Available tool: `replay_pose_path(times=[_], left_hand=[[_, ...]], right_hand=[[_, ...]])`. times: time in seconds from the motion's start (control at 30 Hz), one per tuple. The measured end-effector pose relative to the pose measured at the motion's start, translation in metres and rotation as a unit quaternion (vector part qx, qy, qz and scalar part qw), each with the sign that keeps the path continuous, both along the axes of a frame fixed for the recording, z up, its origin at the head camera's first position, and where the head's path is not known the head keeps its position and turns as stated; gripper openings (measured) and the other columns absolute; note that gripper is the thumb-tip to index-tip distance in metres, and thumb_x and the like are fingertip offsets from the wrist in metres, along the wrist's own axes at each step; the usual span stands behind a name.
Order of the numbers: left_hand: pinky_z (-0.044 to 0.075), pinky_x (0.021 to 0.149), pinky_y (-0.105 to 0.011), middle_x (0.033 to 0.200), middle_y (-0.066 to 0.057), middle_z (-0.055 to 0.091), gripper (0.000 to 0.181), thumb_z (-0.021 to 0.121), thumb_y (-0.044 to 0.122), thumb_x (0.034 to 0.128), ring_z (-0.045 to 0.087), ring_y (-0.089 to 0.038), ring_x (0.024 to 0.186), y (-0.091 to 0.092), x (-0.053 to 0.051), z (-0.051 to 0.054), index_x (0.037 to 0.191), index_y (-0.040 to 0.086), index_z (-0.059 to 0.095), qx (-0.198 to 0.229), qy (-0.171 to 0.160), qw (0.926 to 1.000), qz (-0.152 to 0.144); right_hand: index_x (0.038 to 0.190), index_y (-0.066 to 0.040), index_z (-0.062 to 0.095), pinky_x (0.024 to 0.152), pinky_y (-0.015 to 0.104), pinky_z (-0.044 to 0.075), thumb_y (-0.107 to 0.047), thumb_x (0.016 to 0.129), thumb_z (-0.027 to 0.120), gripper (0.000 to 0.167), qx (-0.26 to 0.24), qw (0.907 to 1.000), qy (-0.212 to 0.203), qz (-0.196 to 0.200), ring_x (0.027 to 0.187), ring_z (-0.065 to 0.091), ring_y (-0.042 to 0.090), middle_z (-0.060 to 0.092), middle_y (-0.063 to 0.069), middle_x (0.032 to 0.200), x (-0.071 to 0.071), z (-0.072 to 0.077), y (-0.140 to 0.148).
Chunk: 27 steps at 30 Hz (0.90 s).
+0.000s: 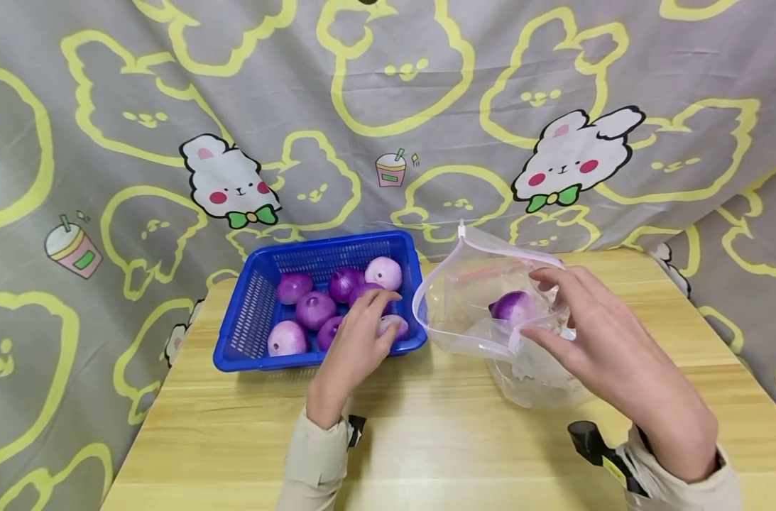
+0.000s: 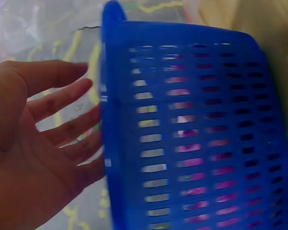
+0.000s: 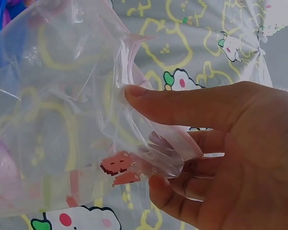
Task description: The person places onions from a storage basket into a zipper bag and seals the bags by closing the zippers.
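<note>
My left hand point(image 1: 360, 337), fingers loosely spread, hangs over onions point(image 1: 315, 310) at right end of blue basket point(image 1: 247, 319). My right hand point(image 1: 608, 341) grips clear bag point(image 1: 534, 383) near mouth; one onion point(image 1: 514, 306) inside, between hands.

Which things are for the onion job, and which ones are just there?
For the job:
onions
blue basket holding most of them
clear bag with an onion inside
left hand over the basket
right hand holding the bag

Just there:
cartoon curtain behind
wooden table underneath
</note>
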<state>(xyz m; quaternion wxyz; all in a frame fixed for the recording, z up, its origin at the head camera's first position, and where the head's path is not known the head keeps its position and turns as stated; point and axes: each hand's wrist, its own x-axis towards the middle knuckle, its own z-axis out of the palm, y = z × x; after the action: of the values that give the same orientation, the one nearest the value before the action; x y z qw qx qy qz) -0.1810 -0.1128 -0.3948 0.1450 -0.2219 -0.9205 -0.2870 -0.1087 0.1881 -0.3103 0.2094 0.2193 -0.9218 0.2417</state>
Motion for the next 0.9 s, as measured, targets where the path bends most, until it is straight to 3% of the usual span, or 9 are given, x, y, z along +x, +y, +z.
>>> replay_pose_path(times=[0.27,0.47,0.7,0.9], left_hand=[[0.048,0.096,-0.052,0.121,-0.016,0.063,0.034,0.075,0.011,0.0859,0.06,-0.038,0.109,-0.02,-0.008,-0.007,0.118,0.004,0.066,-0.049,-0.02,0.9975,0.047],[0.051,0.087,-0.053,0.112,-0.02,0.066,0.038,0.079,0.012,0.0827,0.064,-0.038,0.099,-0.05,-0.012,-0.01,0.116,0.0,0.065,-0.078,-0.075,0.9896,0.095],[0.05,0.089,-0.052,0.113,-0.019,0.068,0.042,0.076,0.021,0.0862,0.064,-0.037,0.102,-0.062,-0.018,-0.01,0.12,-0.001,0.064,-0.051,-0.172,0.9752,0.129],[0.049,0.089,-0.056,0.118,-0.023,0.066,0.045,0.072,0.024,0.0867,0.064,-0.038,0.102,-0.063,-0.017,-0.013,0.125,0.002,0.062,-0.066,-0.226,0.9549,0.18]], right_hand=[[0.14,-0.012,0.05,0.07,0.041,0.051,-0.011,0.076,0.086,0.074,-0.009,0.9999,0.006,0.009,0.094,0.061,0.019,0.06,0.005,0.124,-0.001,-0.001,0.0],[0.141,-0.012,0.049,0.069,0.039,0.05,-0.015,0.077,0.086,0.073,-0.014,0.9999,-0.002,0.007,0.096,0.059,0.019,0.059,0.004,0.127,-0.002,-0.002,0.002],[0.144,-0.018,0.048,0.07,0.038,0.05,-0.015,0.078,0.086,0.075,-0.019,0.9998,-0.005,-0.008,0.097,0.057,0.014,0.058,-0.002,0.127,-0.003,-0.001,0.008],[0.141,-0.012,0.049,0.075,0.044,0.05,-0.013,0.079,0.084,0.071,-0.02,0.9998,-0.009,0.003,0.097,0.059,0.022,0.058,0.005,0.127,-0.009,-0.005,0.012]])
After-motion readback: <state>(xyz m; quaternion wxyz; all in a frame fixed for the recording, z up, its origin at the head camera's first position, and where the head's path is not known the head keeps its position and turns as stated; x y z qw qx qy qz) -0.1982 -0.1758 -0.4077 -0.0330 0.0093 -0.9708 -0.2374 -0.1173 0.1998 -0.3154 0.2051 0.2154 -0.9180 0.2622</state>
